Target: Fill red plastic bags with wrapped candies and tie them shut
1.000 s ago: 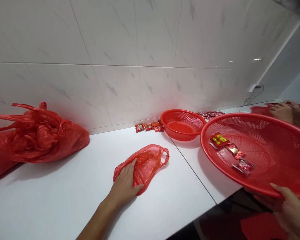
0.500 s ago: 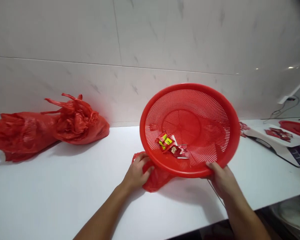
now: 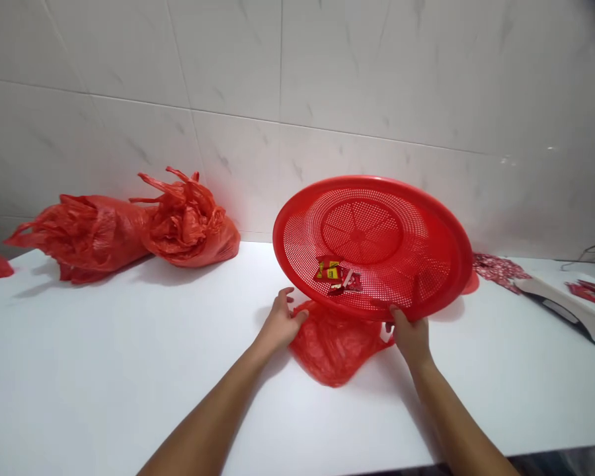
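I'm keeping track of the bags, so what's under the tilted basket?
Beneath the tilted basket, a crumpled red bag shows its near part; the basket covers the rest.

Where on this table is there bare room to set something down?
Bare table between the left hand and bunched bags, and between the right hand and white device. Crowded: under the tilted basket, around the loose bag; back right, by packets.

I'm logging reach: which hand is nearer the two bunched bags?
Left. The left hand touches the loose bag, right of the bunched bags; the right hand, farther right, grips the basket.
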{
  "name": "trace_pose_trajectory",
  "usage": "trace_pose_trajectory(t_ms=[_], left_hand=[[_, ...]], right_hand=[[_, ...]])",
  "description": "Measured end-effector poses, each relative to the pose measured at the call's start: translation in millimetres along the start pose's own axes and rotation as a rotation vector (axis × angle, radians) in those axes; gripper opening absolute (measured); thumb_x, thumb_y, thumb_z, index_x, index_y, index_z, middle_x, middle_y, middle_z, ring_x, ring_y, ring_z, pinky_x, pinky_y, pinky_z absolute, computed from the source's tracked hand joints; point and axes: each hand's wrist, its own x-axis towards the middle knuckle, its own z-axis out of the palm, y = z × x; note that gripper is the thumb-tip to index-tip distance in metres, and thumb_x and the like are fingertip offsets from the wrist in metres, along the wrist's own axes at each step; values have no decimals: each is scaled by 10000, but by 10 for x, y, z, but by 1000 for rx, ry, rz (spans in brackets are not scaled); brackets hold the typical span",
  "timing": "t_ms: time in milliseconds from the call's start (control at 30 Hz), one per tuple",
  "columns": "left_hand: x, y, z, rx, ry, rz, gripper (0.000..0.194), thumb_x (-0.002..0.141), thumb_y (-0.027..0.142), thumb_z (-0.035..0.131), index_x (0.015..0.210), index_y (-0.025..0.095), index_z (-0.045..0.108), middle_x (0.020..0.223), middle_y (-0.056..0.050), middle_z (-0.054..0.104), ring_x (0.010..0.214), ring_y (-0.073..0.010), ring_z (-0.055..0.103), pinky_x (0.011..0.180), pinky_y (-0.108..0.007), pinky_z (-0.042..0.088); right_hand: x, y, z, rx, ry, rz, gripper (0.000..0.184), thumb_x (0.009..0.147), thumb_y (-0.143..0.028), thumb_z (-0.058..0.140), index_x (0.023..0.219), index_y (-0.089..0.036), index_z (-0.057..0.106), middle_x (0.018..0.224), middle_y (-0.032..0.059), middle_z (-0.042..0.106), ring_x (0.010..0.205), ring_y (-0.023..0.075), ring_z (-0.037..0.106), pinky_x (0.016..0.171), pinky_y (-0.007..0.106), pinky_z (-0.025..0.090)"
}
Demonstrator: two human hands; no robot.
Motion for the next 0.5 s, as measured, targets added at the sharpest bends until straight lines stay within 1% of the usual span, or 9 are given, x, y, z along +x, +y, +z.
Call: trace_pose_trajectory(t_ms=[33, 100, 167, 200, 267, 333, 433, 500], left_hand=[[14, -32, 13, -32, -12, -28, 595, 837, 378, 723, 1384, 212, 556, 1254, -142, 678, 920, -246, 705, 784, -365, 582], [40, -79, 22, -69, -19, -53, 383, 844, 377, 716, 1185, 209, 674, 1057, -97, 742, 817, -229, 696, 694, -322, 541], [69, -107, 10, -83, -4, -49, 204, 838, 342, 706, 989, 204, 719, 944, -75, 753, 789, -224, 688, 675, -309, 514], [85, -116, -3, -94, 11, -47, 158, 837, 328, 702, 930, 202, 723, 917, -69, 753, 790, -222, 687, 683, -307, 510], [122, -135, -28, -127, 45, -52, 132, 830, 318, 703, 880, 198, 725, 886, -61, 752, 794, -219, 686, 701, -307, 508], [159, -158, -38, -174, 63, -75, 144, 813, 321, 719, 875, 191, 724, 850, -59, 749, 767, -215, 685, 690, -306, 511], [193, -192, 1, -267, 33, -124, 200, 791, 349, 743, 894, 179, 715, 805, -67, 756, 703, -217, 697, 645, -314, 529], [193, -195, 47, -326, 9, -145, 242, 777, 373, 766, 907, 176, 707, 804, -74, 765, 699, -225, 715, 642, -322, 548]], right_hand=[[-2, 45, 19, 2, 8, -6, 322, 822, -404, 688, 586, -200, 606, 504, 26, 604, 483, 191, 579, 479, 306, 484], [-1, 115, 46, -14, 26, -11, 326, 807, -425, 687, 582, -199, 622, 527, 45, 633, 505, 208, 603, 497, 322, 499], [9, 164, 49, -44, 44, -41, 320, 797, -434, 682, 584, -199, 642, 565, 58, 668, 547, 223, 633, 545, 340, 527], [15, 184, 42, -60, 43, -66, 321, 801, -438, 677, 586, -201, 649, 580, 59, 678, 571, 228, 646, 583, 351, 543], [18, 220, 21, -91, 40, -115, 341, 821, -443, 660, 574, -208, 643, 589, 53, 680, 607, 232, 661, 656, 370, 559], [0, 253, 0, -122, 45, -142, 374, 852, -454, 644, 567, -213, 632, 580, 44, 667, 612, 227, 659, 687, 378, 560], [-54, 291, -22, -157, 93, -148, 399, 885, -484, 631, 588, -217, 639, 592, 41, 666, 610, 222, 653, 694, 383, 565], [-83, 298, -26, -179, 113, -148, 402, 885, -492, 636, 585, -224, 636, 619, 52, 684, 640, 234, 667, 730, 403, 583]])
